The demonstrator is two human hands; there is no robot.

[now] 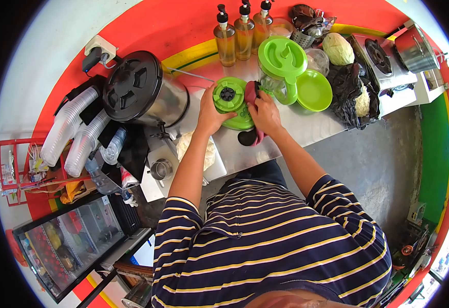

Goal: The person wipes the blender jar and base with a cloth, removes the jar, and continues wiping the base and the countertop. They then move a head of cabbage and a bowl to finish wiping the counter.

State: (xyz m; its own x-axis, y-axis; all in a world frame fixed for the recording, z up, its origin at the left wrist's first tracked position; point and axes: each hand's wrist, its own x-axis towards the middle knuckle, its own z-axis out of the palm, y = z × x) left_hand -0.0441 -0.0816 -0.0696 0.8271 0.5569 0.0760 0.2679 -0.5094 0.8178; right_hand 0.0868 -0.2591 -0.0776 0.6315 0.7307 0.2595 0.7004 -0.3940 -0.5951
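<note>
A green blender base (241,120) with a black coupling on top sits on the steel counter. My left hand (212,114) rests against its left side, thumb stretched over the front and fingers apart. On the base's right side, my right hand (265,114) is closed on a pink and black cloth (253,134), which hangs down in front of the base and touches it. Just behind my right hand stands the blender jug with its green lid (283,55). A green bowl (314,91) is to the right of the jug.
Three pump bottles (225,43) stand at the back. To the left are a large steel container (173,100) and stacked plastic cups (70,126). A cabbage (338,49), a black bag (345,97) and a stove (381,61) are on the right.
</note>
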